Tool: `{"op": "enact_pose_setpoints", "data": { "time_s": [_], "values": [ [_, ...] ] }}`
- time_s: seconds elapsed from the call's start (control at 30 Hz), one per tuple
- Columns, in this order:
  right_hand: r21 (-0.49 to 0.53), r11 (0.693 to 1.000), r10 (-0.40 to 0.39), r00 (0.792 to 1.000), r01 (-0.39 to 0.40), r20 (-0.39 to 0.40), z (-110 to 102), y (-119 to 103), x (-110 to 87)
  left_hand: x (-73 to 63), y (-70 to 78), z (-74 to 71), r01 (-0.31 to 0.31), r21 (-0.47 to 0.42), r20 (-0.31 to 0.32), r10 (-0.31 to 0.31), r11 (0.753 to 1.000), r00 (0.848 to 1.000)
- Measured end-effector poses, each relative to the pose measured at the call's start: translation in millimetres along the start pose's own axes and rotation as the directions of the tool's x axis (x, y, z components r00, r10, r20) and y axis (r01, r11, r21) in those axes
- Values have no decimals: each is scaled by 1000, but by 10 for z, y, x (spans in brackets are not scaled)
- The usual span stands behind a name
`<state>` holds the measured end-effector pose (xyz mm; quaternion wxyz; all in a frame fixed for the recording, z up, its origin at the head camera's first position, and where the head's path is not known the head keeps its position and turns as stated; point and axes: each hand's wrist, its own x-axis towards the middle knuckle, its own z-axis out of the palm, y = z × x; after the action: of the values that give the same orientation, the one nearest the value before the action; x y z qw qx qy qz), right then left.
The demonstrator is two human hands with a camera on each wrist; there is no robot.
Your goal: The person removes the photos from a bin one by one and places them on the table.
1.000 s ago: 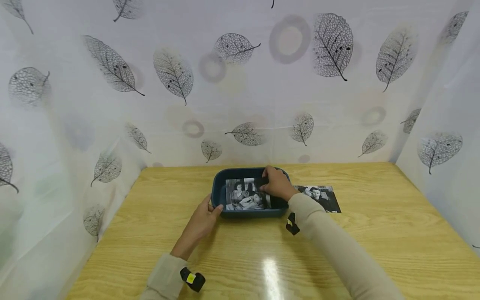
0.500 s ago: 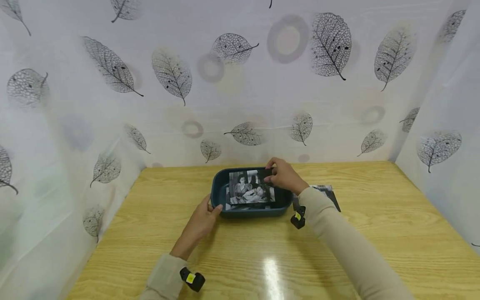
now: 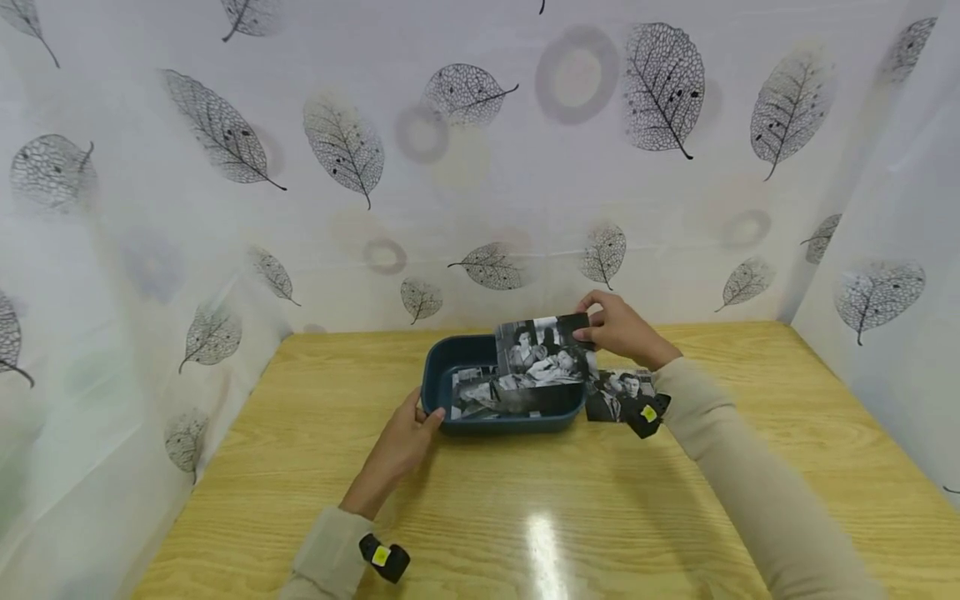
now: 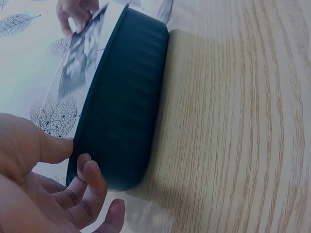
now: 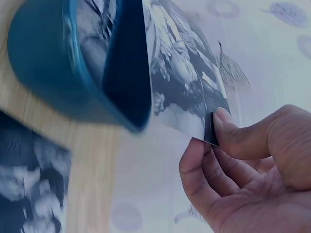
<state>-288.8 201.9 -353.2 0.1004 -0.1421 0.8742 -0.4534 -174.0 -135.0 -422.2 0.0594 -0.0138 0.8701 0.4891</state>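
a black-and-white rectangular photograph on glossy paper (image 3: 543,350) comes up out of a dark teal, round-cornered rectangular tray, apparently plastic (image 3: 510,428), pinched at its corner between the thumb and fingers of a person's right hand (image 3: 624,332). a second ago the print lay down inside the tray; now it tilts above the right-hand part of it, higher and farther right, and a second black-and-white print (image 3: 495,402) is bared on the tray floor. the shift suggests that the top picture has parted cleanly from the one beneath, the lifting done and the setting down not yet. the left hand (image 3: 401,440) has kept its place, gripping the tray's near left corner, thumb at the rim and fingers curled against the outer wall; the two hands are well apart. just right of the tray, on a yellow wood-grain table (image 3: 450,517), lies a third black-and-white print (image 3: 606,396), partly hidden by the right wrist. the count: one tray, two hands, two black wrist-worn cameras with yellow patches (image 3: 385,558), and three photographs in sight, one held, one inside, one outside; whether others lie stacked beneath cannot be told.
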Motion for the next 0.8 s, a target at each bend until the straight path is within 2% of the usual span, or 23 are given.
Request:
{"op": "enact_pose_setpoints", "data": {
  "time_s": [0.3, 0.53, 0.8],
  "values": [
    [-3, 998, 59, 998, -59, 1, -514, 178, -283, 8, 7, -6, -7, 17, -7, 7, 1000, 1000],
    [-18, 994, 109, 994, -109, -9, -805, 452, -432, 1, 0, -22, 8, 17, -14, -8, 1000, 1000],
    [-107, 980, 164, 985, -169, -54, -1172, 772, -657, -5, -7, -22, 9, 22, -12, -9, 1000, 1000]
  ]
}}
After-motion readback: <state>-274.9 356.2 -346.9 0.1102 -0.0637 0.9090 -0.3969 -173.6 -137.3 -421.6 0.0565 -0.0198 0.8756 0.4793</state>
